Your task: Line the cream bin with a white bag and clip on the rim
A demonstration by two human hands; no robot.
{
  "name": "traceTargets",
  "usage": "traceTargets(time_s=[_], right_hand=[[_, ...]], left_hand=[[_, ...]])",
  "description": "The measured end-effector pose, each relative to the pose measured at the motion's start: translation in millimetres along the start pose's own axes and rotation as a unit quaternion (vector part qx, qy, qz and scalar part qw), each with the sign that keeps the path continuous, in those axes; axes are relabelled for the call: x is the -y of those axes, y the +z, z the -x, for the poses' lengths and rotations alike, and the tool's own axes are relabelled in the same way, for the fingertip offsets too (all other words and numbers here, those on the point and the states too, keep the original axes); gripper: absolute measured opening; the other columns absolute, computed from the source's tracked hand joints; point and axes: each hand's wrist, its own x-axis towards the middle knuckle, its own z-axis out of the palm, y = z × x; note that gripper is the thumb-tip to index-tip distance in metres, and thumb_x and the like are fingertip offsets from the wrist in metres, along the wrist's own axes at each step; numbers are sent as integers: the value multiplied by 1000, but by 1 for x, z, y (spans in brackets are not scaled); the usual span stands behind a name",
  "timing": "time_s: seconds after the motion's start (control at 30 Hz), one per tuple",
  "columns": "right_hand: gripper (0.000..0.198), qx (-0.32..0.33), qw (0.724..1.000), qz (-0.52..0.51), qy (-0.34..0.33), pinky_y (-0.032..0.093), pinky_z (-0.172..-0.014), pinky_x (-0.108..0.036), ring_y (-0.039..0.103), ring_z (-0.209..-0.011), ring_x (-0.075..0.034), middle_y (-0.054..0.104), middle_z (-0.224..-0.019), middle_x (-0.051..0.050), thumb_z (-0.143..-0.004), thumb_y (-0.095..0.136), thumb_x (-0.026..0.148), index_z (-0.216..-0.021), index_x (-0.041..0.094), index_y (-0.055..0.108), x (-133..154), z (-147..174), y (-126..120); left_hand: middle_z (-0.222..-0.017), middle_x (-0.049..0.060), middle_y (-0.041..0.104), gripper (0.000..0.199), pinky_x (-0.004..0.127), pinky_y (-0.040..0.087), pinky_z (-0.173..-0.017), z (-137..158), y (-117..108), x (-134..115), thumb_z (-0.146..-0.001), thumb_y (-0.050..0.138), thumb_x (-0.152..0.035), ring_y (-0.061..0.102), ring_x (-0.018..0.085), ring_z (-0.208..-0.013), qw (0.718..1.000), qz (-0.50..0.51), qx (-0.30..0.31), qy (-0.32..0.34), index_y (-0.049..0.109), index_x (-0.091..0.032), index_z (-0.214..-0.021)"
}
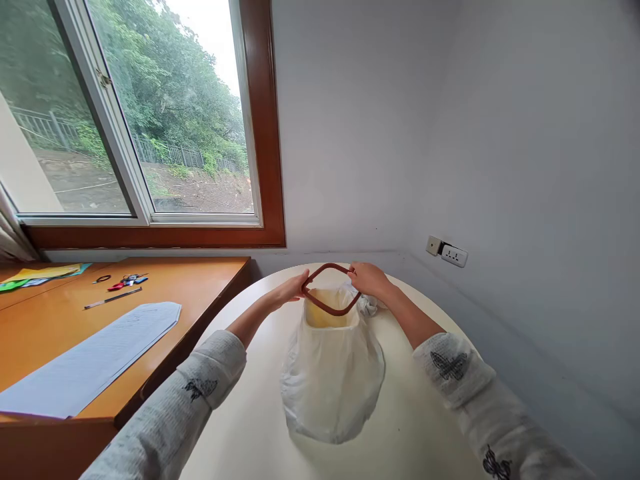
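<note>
A brown, rounded-square rim ring [327,310] is held just above a trash bin [320,317] with a yellowish inside. My left hand [293,288] grips the ring at its left corner. At the ring's right corner, my right hand [369,279] is closed around it. A thin white plastic bag [333,387] lines the bin and hangs down over its outside, spreading onto the round table. The bin's outer wall is hidden by the bag. Behind the right side of the bin lies a crumpled whitish piece of plastic [369,305], partly covered by my right wrist.
The bin stands on a cream round table [240,400]. To the left, a wooden desk [210,280] holds paper sheets [100,360], a pen [113,298], keys [131,281] and coloured folders [45,273]. A wall socket [454,255] is at the right, a window [190,133] at the back left.
</note>
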Motion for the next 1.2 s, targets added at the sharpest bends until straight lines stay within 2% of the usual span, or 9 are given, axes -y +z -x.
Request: traceTargets(time_s=[0.2,0.4,0.5,0.6,0.77,0.87,1.0,1.1,1.2], right_hand=[[19,59,997,1,49,36,-59,-23,63,-76,-18,69,-88,-11,-80,48,18,-91,14,64,-14,3,12],[19,88,993,-42,72,37,-56,-21,62,-57,-14,67,-61,-6,-82,46,17,-81,11,64,-21,12,10],[24,66,992,-63,86,37,-55,-20,61,-54,-12,67,-62,-5,-87,38,19,-90,11,61,-20,20,4],[28,32,993,-69,94,36,-54,-21,60,-56,-12,68,-71,-7,-90,31,19,-96,11,57,-13,30,-2],[26,-3,995,-59,84,35,-56,-25,61,-69,-17,66,-87,-10,-89,31,22,-97,14,54,3,51,-14],[32,-21,996,-47,79,37,-62,-28,59,-84,-23,64,-95,-11,-89,35,30,-114,14,47,7,60,-25],[55,-91,996,-1,-4,37,-79,-29,46,-113,-24,52,-124,-10,-89,42,37,-138,20,25,9,61,-37],[33,-43,997,44,-42,37,-78,-27,55,-100,-20,61,-111,-6,-92,36,36,-118,25,52,13,58,-37],[37,8,997,69,-23,38,-66,-28,61,-80,-20,66,-89,-9,-92,31,38,-92,20,63,17,57,-29]], left_hand=[[-102,13,68,84,31,46,-80,7,2,19,-72,20,-80,63,23,-92,997,30,34,-59,55,-15,-111],[-104,15,63,68,32,46,-75,13,1,9,-76,33,-72,61,22,-86,994,16,-99,-39,56,-12,-96],[-94,13,63,66,30,49,-67,23,3,-7,-78,31,-71,61,20,-77,992,36,-122,-8,56,-12,-92],[-85,9,64,61,31,52,-67,36,12,-28,-81,31,-67,62,16,-69,992,96,-79,24,55,-13,-98],[-78,5,66,19,36,53,-74,47,31,-52,-87,48,-31,65,14,-67,969,232,-55,69,46,-17,-101],[-63,1,63,15,34,54,-67,45,31,-51,-89,41,-20,63,13,-60,975,205,-64,61,45,-17,-103],[-54,-2,56,22,27,48,-49,40,21,-44,-89,40,-27,56,12,-47,985,144,-46,78,48,-16,-108],[-52,-4,51,30,22,42,-43,35,15,-42,-88,41,-34,50,10,-44,991,63,-42,106,50,-16,-111],[-54,-4,47,32,20,36,-41,28,14,-39,-87,42,-37,45,8,-43,991,-7,-75,110,54,-16,-108]])
